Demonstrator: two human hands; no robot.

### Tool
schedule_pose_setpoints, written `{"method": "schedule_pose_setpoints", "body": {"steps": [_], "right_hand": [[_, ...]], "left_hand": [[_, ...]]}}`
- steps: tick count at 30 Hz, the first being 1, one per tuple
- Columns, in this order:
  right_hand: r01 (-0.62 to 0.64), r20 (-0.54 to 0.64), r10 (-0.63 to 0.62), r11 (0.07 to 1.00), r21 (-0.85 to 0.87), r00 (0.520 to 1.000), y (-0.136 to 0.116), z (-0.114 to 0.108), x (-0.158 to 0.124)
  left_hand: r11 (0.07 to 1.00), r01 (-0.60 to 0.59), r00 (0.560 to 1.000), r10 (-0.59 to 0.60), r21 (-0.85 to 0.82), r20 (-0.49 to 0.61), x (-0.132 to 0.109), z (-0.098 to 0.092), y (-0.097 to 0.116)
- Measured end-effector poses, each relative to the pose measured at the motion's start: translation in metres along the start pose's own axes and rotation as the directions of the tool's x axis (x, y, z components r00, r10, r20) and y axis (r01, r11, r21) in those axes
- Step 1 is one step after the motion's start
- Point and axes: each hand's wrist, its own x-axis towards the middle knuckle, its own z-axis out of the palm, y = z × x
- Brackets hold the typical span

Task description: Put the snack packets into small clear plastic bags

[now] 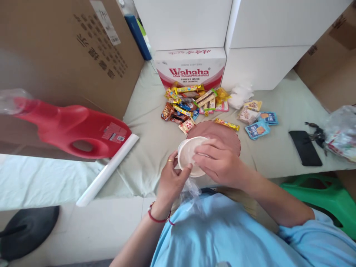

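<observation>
My left hand (170, 178) grips the near left rim of a small white bowl (187, 152); a ring is on one finger and a red cord is round the wrist. My right hand (218, 161) lies over the bowl's right side, fingers curled on its rim and inner face. Thin clear plastic (191, 191) hangs below the bowl between my hands. Just behind the bowl a reddish-brown scalloped plate (222, 134) rests on the pale cloth (147, 148). Beyond it lies a heap of several colourful snack packets (191, 104).
A red jug (80, 129) lies on its side at left beside a white roll (109, 167). Cardboard boxes (69, 48) and white boxes (258, 40) ring the surface, with a Wahaha carton (190, 68) at the back. A black phone (305, 147) and plastic bag (343, 131) sit at right, a green stool (319, 196) below.
</observation>
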Motion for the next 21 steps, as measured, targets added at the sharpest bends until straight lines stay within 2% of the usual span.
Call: {"method": "schedule_pose_setpoints", "body": {"steps": [3,5,8,11,14,17,19,21], "right_hand": [[0.008,0.178,0.008,0.996,-0.085,0.984,0.009,0.005,0.012],[-0.048,0.251,0.079,0.991,-0.129,0.965,0.01,0.01,0.014],[-0.175,0.309,0.219,0.971,-0.165,0.925,0.008,0.014,0.012],[-0.273,0.338,0.309,0.95,-0.151,0.889,0.007,0.015,0.007],[-0.358,0.338,0.391,0.92,-0.159,0.856,0.01,0.013,0.004],[-0.367,0.337,0.42,0.906,-0.212,0.843,0.009,0.011,-0.001],[-0.348,0.263,0.386,0.92,-0.181,0.884,0.006,0.007,-0.006],[-0.313,0.095,0.319,0.947,-0.074,0.943,0.004,-0.001,-0.014]], "left_hand": [[0.985,-0.049,0.999,0.046,0.164,0.026,-0.003,0.005,0.005],[0.966,-0.089,0.996,0.079,0.243,0.05,-0.004,0.007,0.009],[0.925,-0.148,0.988,0.125,0.35,0.087,-0.001,0.009,0.013],[0.873,-0.21,0.977,0.17,0.441,0.128,0.005,0.011,0.015],[0.864,-0.234,0.972,0.198,0.446,0.126,0.011,0.013,0.016],[0.91,-0.211,0.977,0.184,0.358,0.108,0.018,0.011,0.015],[0.948,-0.181,0.983,0.165,0.26,0.079,0.024,0.007,0.012],[0.977,-0.151,0.988,0.15,0.153,0.024,0.031,0.0,0.008]]}}
